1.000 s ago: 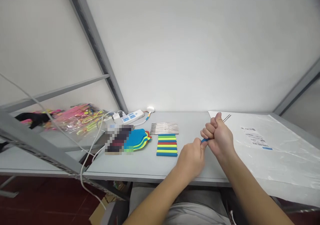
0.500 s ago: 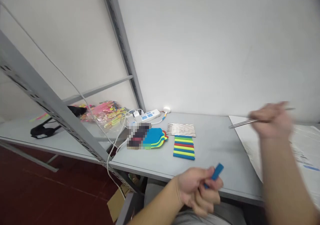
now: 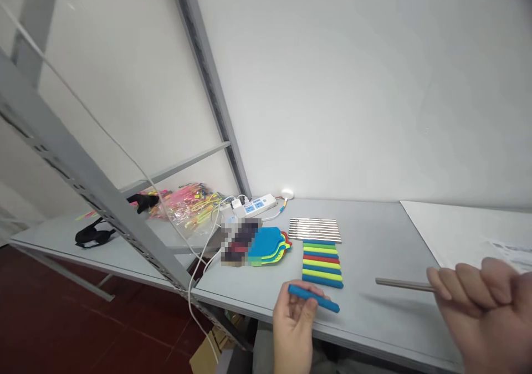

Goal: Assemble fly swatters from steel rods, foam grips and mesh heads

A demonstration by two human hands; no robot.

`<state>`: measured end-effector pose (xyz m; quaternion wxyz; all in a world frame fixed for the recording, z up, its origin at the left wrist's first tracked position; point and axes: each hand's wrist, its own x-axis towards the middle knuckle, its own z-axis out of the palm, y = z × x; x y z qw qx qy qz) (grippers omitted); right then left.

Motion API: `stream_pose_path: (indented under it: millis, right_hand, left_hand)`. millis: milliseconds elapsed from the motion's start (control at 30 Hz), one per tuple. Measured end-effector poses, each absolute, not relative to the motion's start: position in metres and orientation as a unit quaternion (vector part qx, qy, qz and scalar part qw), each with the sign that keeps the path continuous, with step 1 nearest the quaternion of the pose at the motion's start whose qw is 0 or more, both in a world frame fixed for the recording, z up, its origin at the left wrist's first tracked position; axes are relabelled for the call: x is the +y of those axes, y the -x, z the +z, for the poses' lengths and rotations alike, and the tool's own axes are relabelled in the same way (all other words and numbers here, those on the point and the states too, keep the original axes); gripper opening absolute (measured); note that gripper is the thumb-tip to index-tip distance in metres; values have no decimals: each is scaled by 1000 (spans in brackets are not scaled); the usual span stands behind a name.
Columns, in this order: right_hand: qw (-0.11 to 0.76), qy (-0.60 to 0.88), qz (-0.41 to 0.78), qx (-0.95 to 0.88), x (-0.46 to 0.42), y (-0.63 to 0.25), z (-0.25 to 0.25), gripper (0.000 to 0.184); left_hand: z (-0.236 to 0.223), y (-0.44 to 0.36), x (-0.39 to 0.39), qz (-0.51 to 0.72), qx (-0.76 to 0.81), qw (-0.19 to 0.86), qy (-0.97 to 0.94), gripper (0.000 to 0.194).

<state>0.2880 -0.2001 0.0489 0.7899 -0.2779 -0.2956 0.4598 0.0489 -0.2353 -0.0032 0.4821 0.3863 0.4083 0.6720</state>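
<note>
My left hand point(image 3: 296, 316) pinches a blue tube-shaped grip point(image 3: 313, 298) between thumb and fingers, just over the front of the table. Off to the right, my right hand point(image 3: 477, 296) is wrapped round a thin metal rod point(image 3: 403, 283), whose free end points left. Between the hands and the wall lies a row of blue, yellow, green and red grips point(image 3: 322, 266) set side by side. Directly behind them is a row of silver metal rods point(image 3: 315, 230). A stack of coloured flat plastic pieces point(image 3: 266, 244), blue on top, sits left of the rows.
A white power strip point(image 3: 254, 206) with cables stands near the wall. Grey shelf posts point(image 3: 208, 80) rise on the left, with a white cable point(image 3: 103, 130) hanging across. Bagged colourful items point(image 3: 191, 205) lie beyond them. A white sheet point(image 3: 449, 224) covers the table's right side.
My hands were together on the blue grip and the rod; they have parted. The grip came off in my left hand, the rod stayed in my right. The view has turned left.
</note>
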Motion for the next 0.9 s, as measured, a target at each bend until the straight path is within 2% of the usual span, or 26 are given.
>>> stream_pose_path:
  millis: [100,167,300,400,467,600,700,800,900]
  right_hand:
    - [776,295,456,-320,-212,-280,23,53]
    - [756,320,407,-401,-217,-276,10,47]
    - [672,384,179,-607,-221,-269,0,27]
    - [577,405,40,-708,-216,-266,-1,17]
    - [536,416,-4,-735,-210,-265,-1,19]
    - [482,428,-45,-763,-201,-264,-2,36]
    - [461,432,-45,-774,-199,-263,-4,42]
    - [450,433,-31,-780,-199,-260,-5,45]
    - [438,439,-18,-784,-199,-257,-5,37]
  left_hand:
    - [-1,-41,-237,639,469,457,-403,24]
    - [0,-37,-233,597,497,434,-457,16]
    - [-2,-28,-227,500,512,255,-650,1]
    - [-5,-23,-225,414,559,151,-702,8]
    - [-6,-22,-224,370,592,111,-707,11]
    - [-6,-28,-222,324,615,52,-717,17]
    - [-5,-34,-218,317,609,40,-726,19]
    - [-4,-38,-212,316,604,45,-730,20]
    - [-3,-40,-207,316,602,48,-732,18]
